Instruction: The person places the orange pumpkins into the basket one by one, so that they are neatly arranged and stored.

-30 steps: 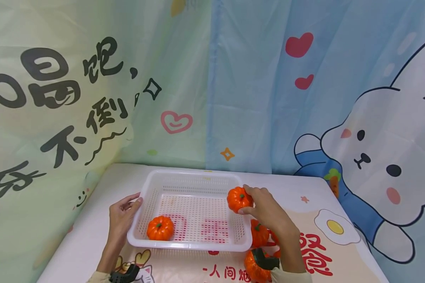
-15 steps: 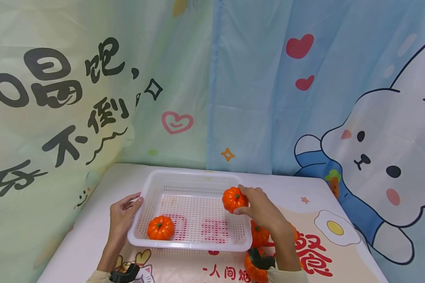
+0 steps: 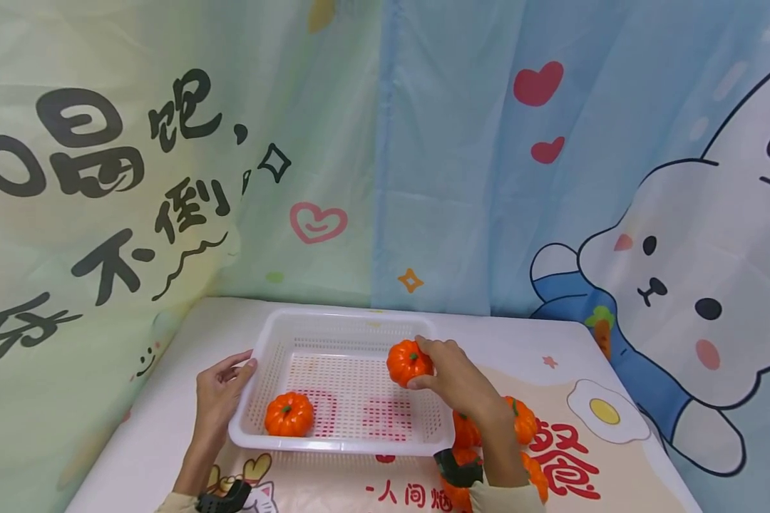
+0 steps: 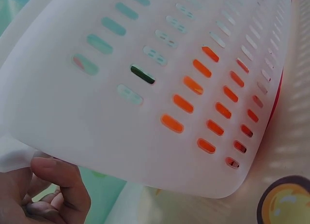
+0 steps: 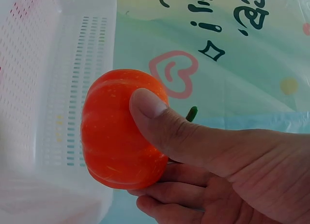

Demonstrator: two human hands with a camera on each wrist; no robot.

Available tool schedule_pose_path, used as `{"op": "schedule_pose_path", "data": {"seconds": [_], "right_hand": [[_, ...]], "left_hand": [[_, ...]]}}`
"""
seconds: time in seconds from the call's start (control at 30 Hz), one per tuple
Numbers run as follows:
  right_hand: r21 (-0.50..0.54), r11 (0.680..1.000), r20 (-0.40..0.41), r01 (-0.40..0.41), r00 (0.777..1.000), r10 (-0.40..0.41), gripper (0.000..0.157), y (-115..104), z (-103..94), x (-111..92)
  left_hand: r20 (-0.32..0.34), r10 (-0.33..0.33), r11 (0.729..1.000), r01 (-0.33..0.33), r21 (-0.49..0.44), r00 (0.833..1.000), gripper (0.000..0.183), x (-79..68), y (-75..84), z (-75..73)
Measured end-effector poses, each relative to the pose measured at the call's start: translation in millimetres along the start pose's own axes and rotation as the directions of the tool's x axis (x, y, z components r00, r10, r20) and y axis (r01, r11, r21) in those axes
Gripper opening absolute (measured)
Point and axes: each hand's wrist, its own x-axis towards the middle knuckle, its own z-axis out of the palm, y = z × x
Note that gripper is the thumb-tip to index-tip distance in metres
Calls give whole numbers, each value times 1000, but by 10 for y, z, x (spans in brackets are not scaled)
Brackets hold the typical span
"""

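Note:
A small orange pumpkin [image 3: 410, 363] with a green stem is held between the thumb and fingers of my right hand [image 3: 452, 377], over the right part of a white plastic basket [image 3: 334, 447]. In the right wrist view, the thumb presses the side of the pumpkin [image 5: 116, 141] and the fingers lie beneath. My left hand [image 3: 221, 392] grips the basket's left rim; the left wrist view has its thumb and curled fingers at the edge of the basket wall [image 4: 97, 137]. Inside the basket, at the front left corner, sits another pumpkin [image 3: 289, 415].
Several more pumpkins [image 3: 521, 420] lie on the table to the right of the basket, partly hidden behind the right forearm. The printed tablecloth [image 3: 609, 470] runs back to a hanging cartoon curtain [image 3: 436, 178].
My right hand has carried its pumpkin leftward, from the basket's right rim to further over the inside. The left hand, the basket and the pumpkin in it have stayed put.

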Motion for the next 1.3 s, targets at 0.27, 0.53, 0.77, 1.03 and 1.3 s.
{"op": "schedule_pose_path", "data": {"seconds": [0.27,0.53,0.77,1.03,1.3], "right_hand": [[-6,1000,22,2,1000,-2,75,-50,58,34],[-18,1000,35,10,999,-9,77,-62,109,62],[-21,999,34,44,999,-43,74,-112,135,93],[-13,997,40,77,996,-76,71,-131,187,143],[-15,995,56,96,994,-95,69,-154,246,184]], "left_hand": [[-3,3,1000,-3,-11,1000,51,-12,-11,-8],[14,11,1000,-11,-6,1000,50,43,-48,-28],[-1,4,1000,-4,-11,1000,48,37,-47,-37],[-2,20,1000,-20,-22,1000,48,23,-30,-6],[8,16,1000,-15,-26,1000,48,35,-27,-8]]}}
